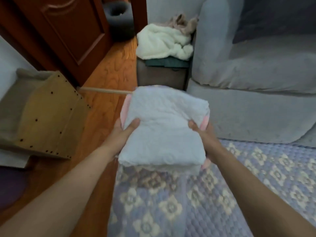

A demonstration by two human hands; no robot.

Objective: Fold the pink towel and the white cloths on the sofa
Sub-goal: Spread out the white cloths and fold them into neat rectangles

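Centre of frame: I am holding a folded stack, white cloth (164, 127) on top, folded thick and squarish, with the pink towel (204, 123) under it, pink edges showing at the stack's left and right sides and at its lower right corner. Left hand (125, 130) grips the stack's left side, thumb pressed over the top of the white cloth, the other fingers hidden beneath. Right hand (203, 134) grips the right side, thumb on top by the pink edge; its fingers are clenched on the stack as well. The stack sits lifted over the near edge of the patterned quilt (213, 194), lavender with cream flower motifs, which fills the lower centre and lower right; I cannot tell whether the stack's underside touches it. Right half of frame: grey sofa (248, 93), seat cushion bare. Upper centre, just left of the sofa arm: a brown box (159, 76) carrying a heap of unfolded cream fleece (162, 43) with a beige garment (183, 23) behind it. Left: wooden floor (109, 72), a dark red wooden door (68, 31) in the upper left, and a tan studded panel (46, 115) at the left edge.
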